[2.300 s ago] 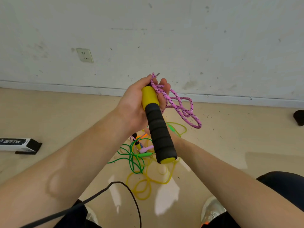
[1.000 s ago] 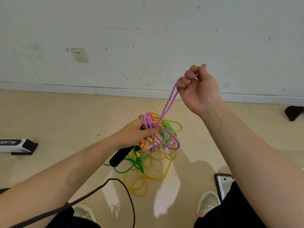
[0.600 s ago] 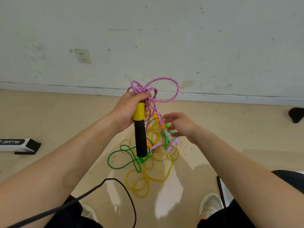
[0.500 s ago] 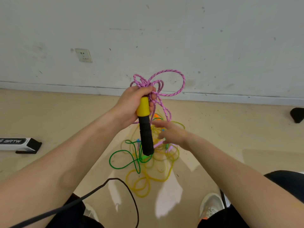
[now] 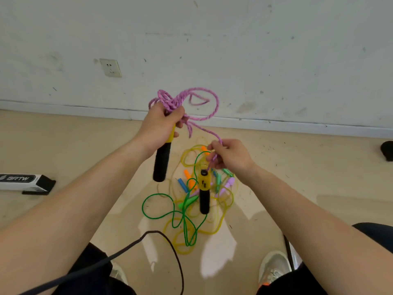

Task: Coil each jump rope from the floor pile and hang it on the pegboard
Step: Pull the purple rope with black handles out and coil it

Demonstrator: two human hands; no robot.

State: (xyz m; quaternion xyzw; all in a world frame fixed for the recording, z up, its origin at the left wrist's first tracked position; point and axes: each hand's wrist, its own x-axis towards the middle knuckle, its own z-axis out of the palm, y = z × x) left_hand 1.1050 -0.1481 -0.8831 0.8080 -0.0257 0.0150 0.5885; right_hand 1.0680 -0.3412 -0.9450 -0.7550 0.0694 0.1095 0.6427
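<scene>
**Pink jump rope held in both hands above the floor pile**

The left hand (image 5: 161,122) is clamped around the yellow upper end of the first handle (image 5: 161,165). Its black foam grip points down toward the floor (image 5: 63,145). The same hand also holds several gathered loops of the pink rope (image 5: 212,99), which stand up above the fist in front of the wall (image 5: 255,50).

One strand of the rope runs down and to the right from the left hand to the right hand (image 5: 231,156). The right hand's fingers are curled and pinch the strand. The second handle (image 5: 204,192), yellow above and black below, hangs below the right hand. It appears to hang clear of the pile, but contact with the pile cannot be ruled out from this angle.

The remaining pile lies on the floor directly below both hands:
- the green rope (image 5: 157,218);
- the yellow rope (image 5: 214,231);
- small orange, blue, green and purple handles mixed among them.

Other items in view:
- a wall socket (image 5: 110,68), upper left;
- a black-and-white box (image 5: 23,182) on the floor, far left;
- a black cable (image 5: 168,241) looping across the foreground;
- a shoe (image 5: 274,269), lower right.
</scene>
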